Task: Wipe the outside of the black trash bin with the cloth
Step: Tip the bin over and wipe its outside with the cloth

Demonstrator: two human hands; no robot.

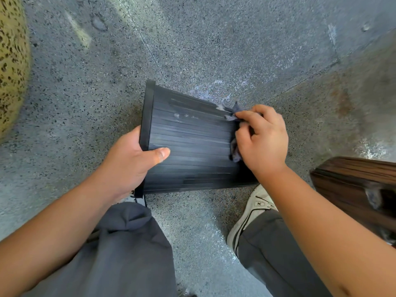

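The black ribbed trash bin [192, 142] lies on its side above the floor, rim to the left, base to the right. My left hand [130, 161] grips the rim, thumb across the outer wall. My right hand [261, 138] holds a crumpled grey cloth [234, 150] against the bin's wall near the base end. Pale dusty smears [179, 115] show on the upper part of the wall. Most of the cloth is hidden under my fingers.
Speckled grey terrazzo floor [192, 39] all around. A dark wooden piece of furniture [360, 181] stands at the right edge. A yellow spotted surface [10, 61] fills the far left. My legs in grey trousers and a white shoe [252, 213] are below the bin.
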